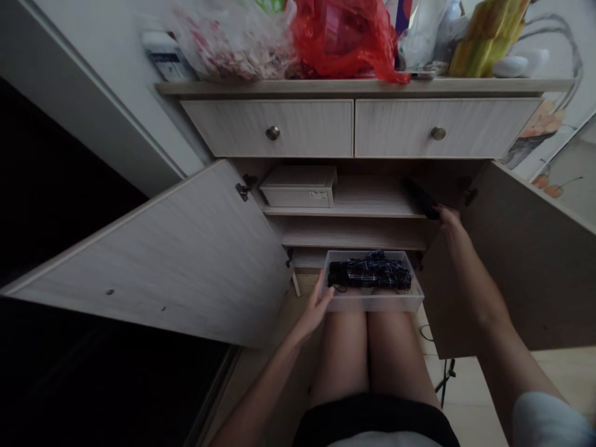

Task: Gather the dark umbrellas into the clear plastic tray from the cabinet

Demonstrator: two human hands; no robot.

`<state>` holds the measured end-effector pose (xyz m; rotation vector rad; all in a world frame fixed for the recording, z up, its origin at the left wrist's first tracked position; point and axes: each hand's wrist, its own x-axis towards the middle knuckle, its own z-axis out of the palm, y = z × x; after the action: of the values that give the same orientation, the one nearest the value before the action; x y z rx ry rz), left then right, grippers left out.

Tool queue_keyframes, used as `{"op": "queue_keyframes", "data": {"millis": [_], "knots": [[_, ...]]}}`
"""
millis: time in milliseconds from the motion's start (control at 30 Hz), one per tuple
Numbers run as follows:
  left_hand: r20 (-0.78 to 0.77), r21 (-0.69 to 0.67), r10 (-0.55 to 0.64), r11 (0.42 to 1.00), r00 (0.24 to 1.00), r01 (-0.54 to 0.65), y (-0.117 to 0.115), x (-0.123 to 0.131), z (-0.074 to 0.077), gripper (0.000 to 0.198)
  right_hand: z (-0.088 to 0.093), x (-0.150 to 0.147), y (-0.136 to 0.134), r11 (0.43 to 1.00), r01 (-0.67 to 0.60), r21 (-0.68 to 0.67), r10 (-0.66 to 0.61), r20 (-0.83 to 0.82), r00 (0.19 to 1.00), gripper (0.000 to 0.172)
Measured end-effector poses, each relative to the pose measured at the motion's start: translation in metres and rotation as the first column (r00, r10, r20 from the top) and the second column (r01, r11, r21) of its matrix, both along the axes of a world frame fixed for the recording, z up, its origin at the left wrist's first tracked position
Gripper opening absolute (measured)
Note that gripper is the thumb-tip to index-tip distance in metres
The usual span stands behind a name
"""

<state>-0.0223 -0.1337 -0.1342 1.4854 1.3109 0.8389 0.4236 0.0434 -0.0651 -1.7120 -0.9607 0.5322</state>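
Note:
A pale plastic tray (372,302) rests on my knees and holds a folded dark plaid umbrella (370,273). My left hand (316,304) steadies the tray's left edge, fingers stretched along its side. My right hand (447,217) reaches into the open cabinet and is closed on a long dark object (421,198) lying on the upper shelf (354,211) at the right.
Both cabinet doors stand open, the left door (153,254) wide, the right door (526,248) beside my arm. A white box (298,186) sits on the upper shelf's left. Two closed drawers (354,127) are above. Plastic bags (339,37) crowd the top.

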Motion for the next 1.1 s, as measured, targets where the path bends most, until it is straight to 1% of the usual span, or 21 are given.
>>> {"op": "queue_keyframes", "data": {"millis": [33,100,167,233,300,367,433,533,600,667,733,833,900,1000,1100], "knots": [[0.004,0.003,0.003,1.0,1.0,-0.003,0.0,0.001,0.001,0.086,-0.003,-0.003,-0.012,1.0,-0.028,0.008,0.028,-0.096,0.995,0.044],[0.016,0.006,0.01,1.0,1.0,-0.01,-0.002,0.002,0.003,0.083,-0.008,-0.014,-0.043,0.998,-0.065,0.012,0.066,-0.279,0.958,0.04],[0.031,0.0,0.015,1.0,0.999,-0.015,-0.003,0.003,0.005,0.081,-0.012,-0.028,-0.078,0.983,-0.175,0.051,0.182,-0.36,0.915,0.042],[0.044,-0.008,0.018,1.0,0.999,-0.018,-0.005,0.003,0.007,0.079,-0.013,-0.041,-0.113,0.946,-0.32,0.054,0.318,-0.353,0.88,0.046],[0.049,-0.009,0.024,1.0,0.999,-0.023,-0.006,0.002,0.007,0.078,-0.01,-0.053,-0.143,0.891,-0.453,0.01,0.435,-0.296,0.85,0.05],[0.047,-0.01,0.031,0.999,0.998,-0.031,-0.006,0.002,0.007,0.079,-0.003,-0.062,-0.164,0.83,-0.555,-0.049,0.532,-0.225,0.816,0.053],[0.041,-0.01,0.037,0.999,0.998,-0.037,-0.007,0.002,0.007,0.082,0.006,-0.07,-0.177,0.76,-0.64,-0.114,0.621,-0.162,0.767,0.054],[0.033,-0.001,0.032,1.0,0.999,-0.032,-0.008,0.003,0.006,0.085,0.016,-0.08,-0.186,0.646,-0.738,-0.192,0.735,-0.103,0.67,0.05],[0.036,0.009,0.026,1.0,0.999,-0.027,-0.008,0.003,0.005,0.084,0.018,-0.085,-0.187,0.582,-0.783,-0.217,0.793,-0.059,0.606,0.047],[0.048,0.016,0.021,1.0,0.999,-0.021,-0.009,0.004,0.005,0.081,0.016,-0.09,-0.185,0.533,-0.81,-0.244,0.835,-0.004,0.551,0.043],[0.067,0.023,0.019,1.0,0.998,-0.021,-0.009,0.004,0.005,0.079,0.011,-0.093,-0.183,0.497,-0.823,-0.274,0.862,0.053,0.503,0.04],[0.077,0.028,0.019,0.999,0.997,-0.022,-0.01,0.003,0.004,0.078,0.005,-0.097,-0.178,0.461,-0.831,-0.312,0.888,0.164,0.43,0.036],[0.067,0.029,0.017,0.999,0.998,-0.019,-0.011,0.002,0.003,0.078,0.003,-0.099,-0.175,0.447,-0.818,-0.362,0.892,0.253,0.375,0.034],[0.057,0.032,0.021,0.999,0.998,-0.023,-0.01,0.001,0.001,0.078,0.001,-0.104,-0.173,0.454,-0.757,-0.47,0.881,0.363,0.303,0.032],[0.054,0.048,0.015,0.999,0.998,-0.018,-0.01,0.001,0.0,0.08,-0.002,-0.106,-0.171,0.462,-0.693,-0.554,0.873,0.421,0.246,0.03]]}}
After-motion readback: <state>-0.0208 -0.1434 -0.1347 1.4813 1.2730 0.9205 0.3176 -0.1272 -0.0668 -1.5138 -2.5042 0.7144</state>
